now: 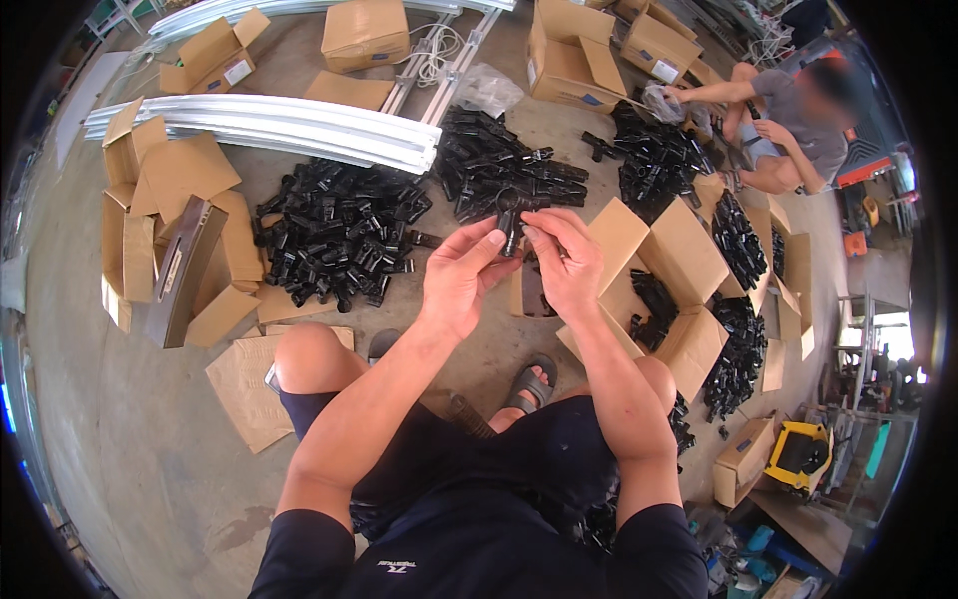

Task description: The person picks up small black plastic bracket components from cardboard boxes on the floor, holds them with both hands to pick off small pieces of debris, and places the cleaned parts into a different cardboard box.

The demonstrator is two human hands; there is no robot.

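Observation:
Between my hands, in front of my chest, is a black T-shaped pipe fitting (pixel 510 212). My left hand (pixel 457 278) is closed round its lower stem with thumb and fingers. The fingers of my right hand (pixel 565 262) pinch at the fitting's right side; whether they hold a further small part is hidden. Just beyond my hands lies a heap of black fittings (pixel 499 165), and another heap of fittings (pixel 339 230) spreads to the left. An open carton (pixel 689 344) with several black pieces stands beside my right forearm.
At far left are an open cardboard box (pixel 125 240) and a long brown piece (pixel 187 270). White metal profiles (pixel 269 130) lie across the floor behind. Another person (pixel 798 130) sits at far right by more fittings (pixel 654 165). A yellow-framed item (pixel 800 454) stands at lower right.

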